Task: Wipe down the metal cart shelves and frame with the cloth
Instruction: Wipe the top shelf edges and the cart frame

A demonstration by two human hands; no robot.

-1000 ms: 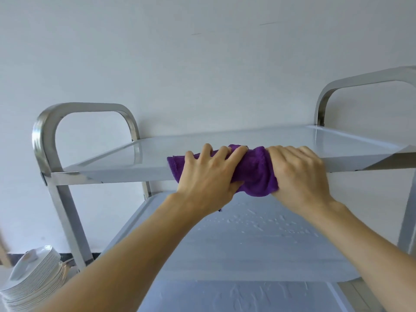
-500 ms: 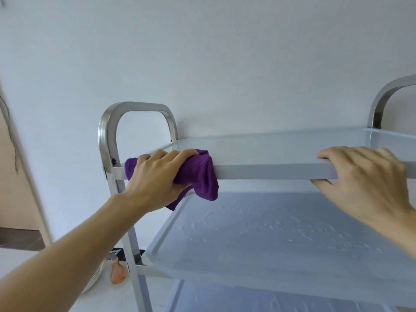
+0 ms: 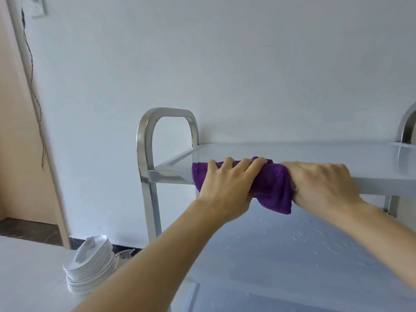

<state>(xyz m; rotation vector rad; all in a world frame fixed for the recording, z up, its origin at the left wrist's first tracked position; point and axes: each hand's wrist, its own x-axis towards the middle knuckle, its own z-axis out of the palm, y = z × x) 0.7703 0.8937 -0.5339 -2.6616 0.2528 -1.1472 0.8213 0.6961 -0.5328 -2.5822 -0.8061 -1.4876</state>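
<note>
The left hand lies palm-down over the purple cloth, fingers curled across its top and thumb tucked beneath, clamping the cloth onto the front lip of the top shelf. The right hand presses against the cloth's other end, fingers hooked over the same lip; it grips both the bunched fabric and the shelf edge, though how much cloth lies under its palm cannot be seen. Between the 2 hands the cloth is wadded, with a loose corner hanging below the lip.

The cloth looks like plush microfibre: light, soft, floppy, likely to fold over itself, so it handles best bunched under a flat palm with the thumb pinching from below, as here. The shelf lip is thin, stiff sheet metal; its underside may be sharp, so keeping fabric between skin and edge seems wise.

To the left stands the rounded handle loop of the cart frame, polished and probably slick. Below, the middle shelf shows streaks or droplets. On the floor beside the cart sits a stack of white plates, fragile and near the frame's leg.
</note>
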